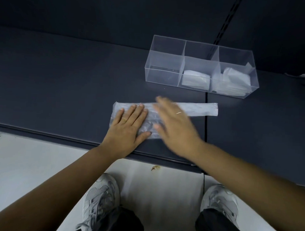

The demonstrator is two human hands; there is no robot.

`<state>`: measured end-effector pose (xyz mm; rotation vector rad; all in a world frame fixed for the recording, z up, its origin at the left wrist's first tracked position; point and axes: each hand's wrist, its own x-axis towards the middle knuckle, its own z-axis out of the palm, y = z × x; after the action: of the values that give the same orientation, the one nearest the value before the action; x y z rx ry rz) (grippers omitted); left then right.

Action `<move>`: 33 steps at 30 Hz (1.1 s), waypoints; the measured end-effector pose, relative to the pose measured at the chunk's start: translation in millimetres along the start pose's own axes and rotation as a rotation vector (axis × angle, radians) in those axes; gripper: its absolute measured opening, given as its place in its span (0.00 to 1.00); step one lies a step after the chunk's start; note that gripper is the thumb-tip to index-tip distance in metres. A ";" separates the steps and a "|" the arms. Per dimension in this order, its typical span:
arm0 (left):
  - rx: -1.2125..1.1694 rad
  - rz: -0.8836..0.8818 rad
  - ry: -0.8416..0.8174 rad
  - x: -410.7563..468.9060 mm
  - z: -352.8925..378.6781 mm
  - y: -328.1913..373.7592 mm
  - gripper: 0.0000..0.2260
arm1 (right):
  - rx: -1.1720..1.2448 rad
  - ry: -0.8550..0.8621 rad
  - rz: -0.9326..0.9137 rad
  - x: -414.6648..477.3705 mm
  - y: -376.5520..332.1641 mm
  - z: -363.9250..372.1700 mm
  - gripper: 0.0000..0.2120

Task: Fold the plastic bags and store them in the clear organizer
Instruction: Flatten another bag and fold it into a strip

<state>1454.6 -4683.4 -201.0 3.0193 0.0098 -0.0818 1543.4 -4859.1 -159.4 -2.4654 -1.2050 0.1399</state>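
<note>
Bags [195, 80], already folded, sit in the middle and right compartments of the clear organizer [164, 69], upper right of the frame. Below it, at centre, a long plastic bag [200, 109] lies on the dark surface [63, 86]. The left hand [129, 126] presses its left end with straight, flat fingers. The right hand [177, 126], blurred, spreads extended fingers over its middle.

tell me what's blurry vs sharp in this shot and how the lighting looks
Head view: the right hand is smeared by motion blur, while the left hand, flat on the plastic bag, is sharp. Also in the head view, the light is dim and even on the dark table, and the clear organizer walls look hazy.
</note>
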 end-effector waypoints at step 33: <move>-0.164 0.095 0.279 -6.1 -8.9 22.6 0.18 | 0.415 -0.081 0.279 -46.0 54.3 -34.9 0.09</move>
<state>1449.2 -4704.8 -189.2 2.8357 -0.0966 0.3327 1563.6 -4935.4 -152.1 -2.2553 -0.7593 0.5167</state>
